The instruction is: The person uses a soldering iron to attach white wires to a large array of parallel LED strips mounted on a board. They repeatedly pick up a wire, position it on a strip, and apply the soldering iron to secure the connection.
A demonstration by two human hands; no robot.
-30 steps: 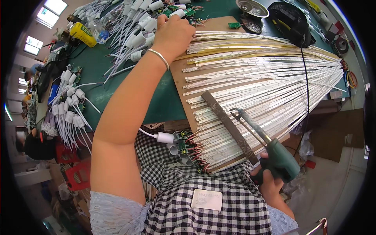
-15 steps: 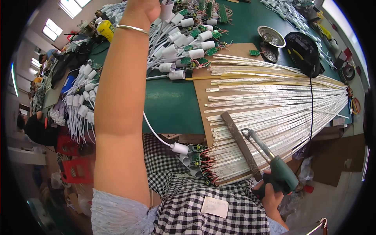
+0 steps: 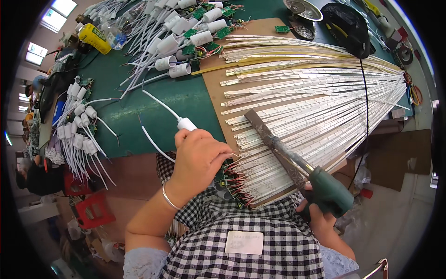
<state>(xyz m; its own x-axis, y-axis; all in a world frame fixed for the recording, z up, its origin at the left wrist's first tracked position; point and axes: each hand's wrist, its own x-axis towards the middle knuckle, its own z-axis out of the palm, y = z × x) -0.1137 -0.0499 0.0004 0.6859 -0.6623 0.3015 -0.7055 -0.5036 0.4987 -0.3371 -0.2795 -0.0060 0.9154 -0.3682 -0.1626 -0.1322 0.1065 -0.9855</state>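
My left hand (image 3: 199, 157) is closed around a white cylindrical cap (image 3: 186, 124) with a white cable. Its thumb and forefinger pinch together beside the near left ends of the long LED strips (image 3: 297, 107), with thin wires at the fingertips. Below that hand, small green circuit boards (image 3: 225, 180) with red wires hang at the strip ends, partly hidden. My right hand (image 3: 320, 215) grips a green-handled soldering gun (image 3: 331, 191). Its metal barrel points up and left, over a flat brown bar (image 3: 260, 126) lying across the strips.
Many more white caps (image 3: 167, 44) with cables and boards lie heaped at the far left of the green table (image 3: 118, 114). A metal bowl (image 3: 303, 8) and a black mesh object (image 3: 344, 28) stand far right. A black cord (image 3: 366, 107) crosses the strips. Red stools (image 3: 94, 210) stand lower left.
My left hand has come back from the far pile to the strip ends, bringing a white cap. The soldering gun has shifted slightly, its barrel now overlapping the bar. The view has shifted too.
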